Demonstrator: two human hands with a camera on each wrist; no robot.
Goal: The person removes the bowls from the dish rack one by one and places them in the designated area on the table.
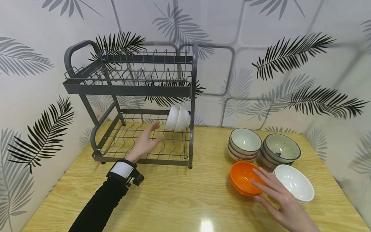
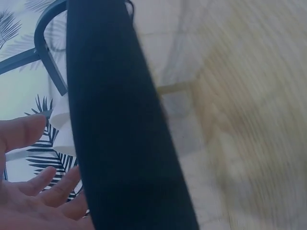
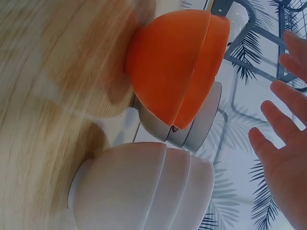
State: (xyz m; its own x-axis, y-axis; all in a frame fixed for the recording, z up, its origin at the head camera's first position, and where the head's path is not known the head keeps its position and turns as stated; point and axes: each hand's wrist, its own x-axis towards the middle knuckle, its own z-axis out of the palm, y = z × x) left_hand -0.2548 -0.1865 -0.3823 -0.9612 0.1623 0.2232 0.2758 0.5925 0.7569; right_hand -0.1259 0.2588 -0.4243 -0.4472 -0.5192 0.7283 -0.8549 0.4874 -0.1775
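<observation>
My left hand (image 1: 145,144) hovers over the lower shelf of the dark dish rack (image 1: 142,162), its fingers spread and holding nothing. Just beyond its fingertips, two white bowls (image 1: 177,118) stand on edge in the wire slots. In the left wrist view a dark rack bar (image 2: 120,115) hides much of the scene beside the hand. Above the orange bowls (image 1: 244,178), nested together on the table, is my right hand (image 1: 282,201), fingers extended and grasping nothing. The right wrist view shows that hand apart from the bowl rims. White bowls (image 1: 295,183) are stacked beside it.
Behind the orange bowls stand a stack of pale bowls with dark rims (image 1: 245,143) and a stack of speckled greenish bowls (image 1: 282,149). The rack's upper tier (image 1: 130,88) overhangs the lower shelf. A leaf-patterned wall (image 1: 261,42) closes off the back of the wooden table (image 1: 174,199).
</observation>
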